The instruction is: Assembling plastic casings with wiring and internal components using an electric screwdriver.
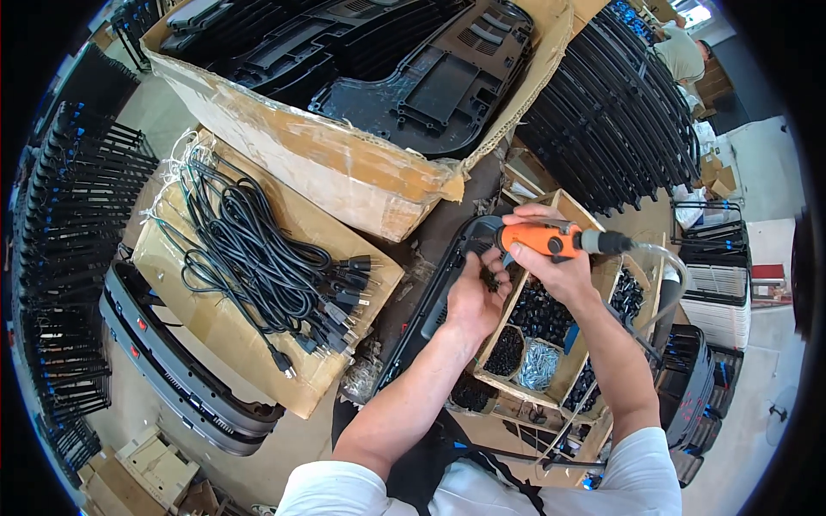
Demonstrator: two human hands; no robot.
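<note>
Orange screwdriver [546, 239] in right hand [551, 262], tip hidden, left hand [473, 297] cupping small dark parts

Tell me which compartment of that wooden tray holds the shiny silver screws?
The small compartment of silver screws at the near end of the wooden tray, by the right forearm; the other compartments hold black parts.

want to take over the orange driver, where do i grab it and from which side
Grip the orange driver round its orange body, coming from above. It lies roughly level, tip towards the left hand, hose end to the right; the right hand already wraps it from beneath.
</note>
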